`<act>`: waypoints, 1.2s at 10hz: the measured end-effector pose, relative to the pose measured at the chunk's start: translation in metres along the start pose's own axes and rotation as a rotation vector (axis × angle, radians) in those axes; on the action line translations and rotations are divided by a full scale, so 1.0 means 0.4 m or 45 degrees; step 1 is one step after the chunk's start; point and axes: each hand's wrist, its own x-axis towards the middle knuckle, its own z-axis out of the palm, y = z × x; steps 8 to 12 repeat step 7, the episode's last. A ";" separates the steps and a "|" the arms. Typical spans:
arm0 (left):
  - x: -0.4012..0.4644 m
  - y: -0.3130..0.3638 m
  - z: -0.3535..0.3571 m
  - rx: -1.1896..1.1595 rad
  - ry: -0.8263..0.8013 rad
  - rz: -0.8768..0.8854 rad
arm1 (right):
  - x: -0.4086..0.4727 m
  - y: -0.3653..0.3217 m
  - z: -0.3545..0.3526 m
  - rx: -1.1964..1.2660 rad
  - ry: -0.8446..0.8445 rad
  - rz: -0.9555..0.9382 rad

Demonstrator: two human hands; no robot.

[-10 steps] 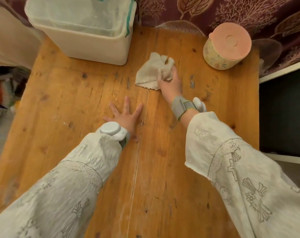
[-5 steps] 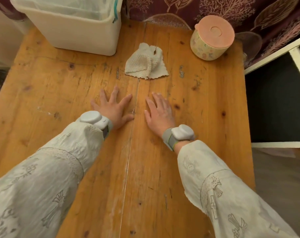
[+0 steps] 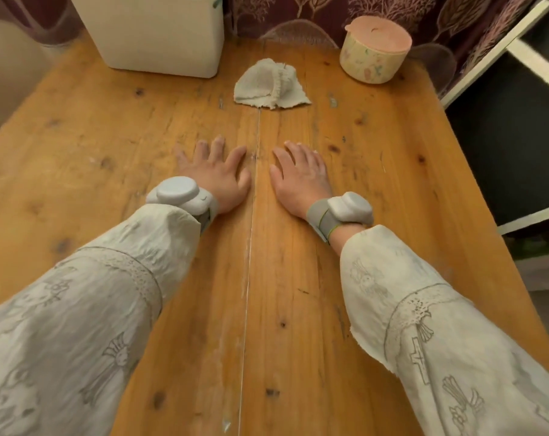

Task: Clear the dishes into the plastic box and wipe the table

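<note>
cloth (image 3: 270, 88): crumpled, on table (image 3: 377, 184) | plastic box (image 3: 160, 33): far-left

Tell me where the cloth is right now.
In the head view the cloth lies crumpled on the table at the far middle, between the plastic box on its left and the lidded pot on its right.

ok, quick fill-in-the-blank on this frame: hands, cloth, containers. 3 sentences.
1. Both hands, left hand and right hand, lie ____ on the table.
2. The cloth lies between the plastic box and the round container with the ____ lid.
3. The cloth is held by ____ hand.

Missing: flat; pink; neither
</note>
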 end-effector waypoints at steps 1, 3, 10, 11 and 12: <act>-0.085 0.005 -0.007 0.002 0.005 0.028 | -0.083 -0.018 0.004 0.005 0.003 0.020; -0.326 0.016 -0.003 -0.075 -0.063 0.077 | -0.332 -0.067 0.007 0.032 -0.051 0.018; -0.646 0.024 0.025 -0.123 -0.098 0.032 | -0.679 -0.111 -0.142 0.547 -0.167 0.043; -0.646 0.024 0.025 -0.123 -0.098 0.032 | -0.679 -0.111 -0.142 0.547 -0.167 0.043; -0.646 0.024 0.025 -0.123 -0.098 0.032 | -0.679 -0.111 -0.142 0.547 -0.167 0.043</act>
